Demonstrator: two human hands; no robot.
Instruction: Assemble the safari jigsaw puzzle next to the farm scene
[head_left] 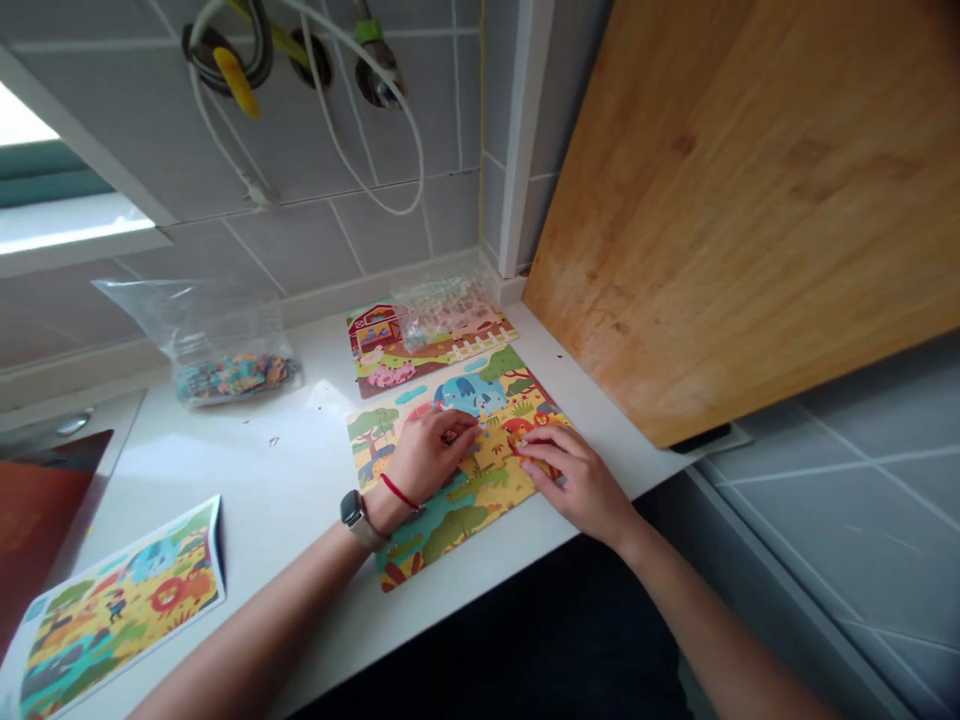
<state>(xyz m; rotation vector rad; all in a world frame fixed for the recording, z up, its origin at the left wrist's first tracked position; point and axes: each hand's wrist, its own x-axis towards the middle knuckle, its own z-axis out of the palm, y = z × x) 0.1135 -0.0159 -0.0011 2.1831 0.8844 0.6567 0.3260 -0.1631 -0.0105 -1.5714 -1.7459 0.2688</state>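
A colourful animal jigsaw puzzle (480,490) lies on the white countertop (292,510), showing an elephant, trees, a crocodile and a lion. My left hand (431,450), with a watch and a red cord at the wrist, rests over its middle, fingers curled and pressed together. Whatever those fingers hold, if anything, is hidden. At the puzzle's right side, my right hand (574,485) has thumb and fingers closed around an orange-red puzzle piece (541,462) beside the lion. The palms cover part of the picture.
Behind the puzzle lies a farm-scene board (397,365) with a clear bag of pieces (442,310). Another bag of pieces (236,370) stands back left. A printed picture sheet (135,610) lies front left. A wooden board (735,200) leans at right. Cables (416,150) hang above.
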